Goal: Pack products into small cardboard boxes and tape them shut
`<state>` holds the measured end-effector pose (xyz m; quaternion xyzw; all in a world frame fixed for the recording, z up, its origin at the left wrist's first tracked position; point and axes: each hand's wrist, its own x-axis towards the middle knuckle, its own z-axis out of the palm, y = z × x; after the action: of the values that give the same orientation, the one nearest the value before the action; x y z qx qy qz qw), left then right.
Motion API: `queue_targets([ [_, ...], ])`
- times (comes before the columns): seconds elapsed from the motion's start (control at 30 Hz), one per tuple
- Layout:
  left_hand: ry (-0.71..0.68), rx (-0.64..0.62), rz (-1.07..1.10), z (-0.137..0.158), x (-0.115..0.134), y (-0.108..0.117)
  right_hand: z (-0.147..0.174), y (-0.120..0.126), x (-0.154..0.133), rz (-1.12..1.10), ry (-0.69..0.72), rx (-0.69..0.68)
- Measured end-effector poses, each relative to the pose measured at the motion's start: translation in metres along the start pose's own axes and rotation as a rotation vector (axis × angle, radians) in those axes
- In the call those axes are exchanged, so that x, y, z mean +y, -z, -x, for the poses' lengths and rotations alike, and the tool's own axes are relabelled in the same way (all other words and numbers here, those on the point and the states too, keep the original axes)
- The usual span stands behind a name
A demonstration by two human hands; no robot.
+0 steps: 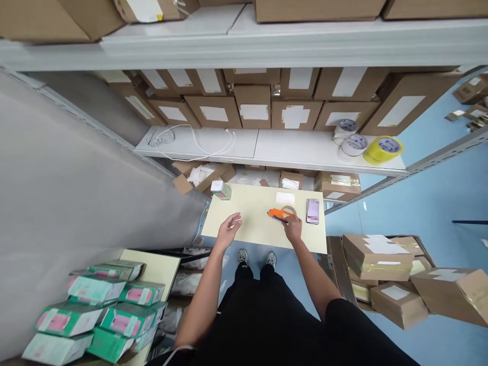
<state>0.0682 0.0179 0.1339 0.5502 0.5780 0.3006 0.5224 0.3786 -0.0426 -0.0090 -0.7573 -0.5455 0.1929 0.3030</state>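
Observation:
My left hand [229,230] hovers over the left part of the pale yellow table [253,236], its fingers loosely curled and apart, with nothing in them. My right hand [293,230] is closed at the end of a slim dark blue pen-like thing [280,219]. Right against it lies an orange tool [275,213], perhaps a cutter; whether my fingers also grip it I cannot tell. Just behind is a roll of tape [290,209], partly covered. A small green and white box [221,190] stands at the table's back left corner. To the right lies a phone [312,211], its screen lit.
A white card [285,197] lies at the table's back edge. Beyond it, a shelf [290,145] bears a white cable [202,147], tape rolls [354,146] and several cartons [254,109]. More cartons [377,256] are piled at right; green boxes [124,319] are stacked at lower left.

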Motion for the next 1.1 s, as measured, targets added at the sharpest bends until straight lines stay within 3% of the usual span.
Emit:
queue_targets([
  [0.27, 0.057, 0.09, 0.066, 0.03, -0.026, 0.024, 0.052, -0.009, 0.072, -0.075, -0.223, -0.094],
  [0.4, 0.071, 0.087, 0.089, 0.053, -0.031, 0.035, 0.066, -0.003, 0.078, -0.005, -0.253, -0.128],
  [0.5, 0.05, 0.097, 0.11, 0.074, -0.034, 0.042, 0.07, -0.001, 0.065, 0.077, -0.249, -0.135],
  [0.63, -0.026, 0.13, 0.174, 0.11, -0.038, 0.057, 0.083, 0.001, 0.023, 0.214, -0.204, -0.087],
  [0.87, -0.156, 0.222, 0.202, 0.206, -0.058, 0.097, 0.136, -0.01, -0.093, 0.01, 0.16, 0.043],
  [1.1, -0.161, 0.426, 0.253, 0.308, -0.086, 0.146, 0.181, -0.045, -0.217, -0.155, 0.511, -0.101],
])
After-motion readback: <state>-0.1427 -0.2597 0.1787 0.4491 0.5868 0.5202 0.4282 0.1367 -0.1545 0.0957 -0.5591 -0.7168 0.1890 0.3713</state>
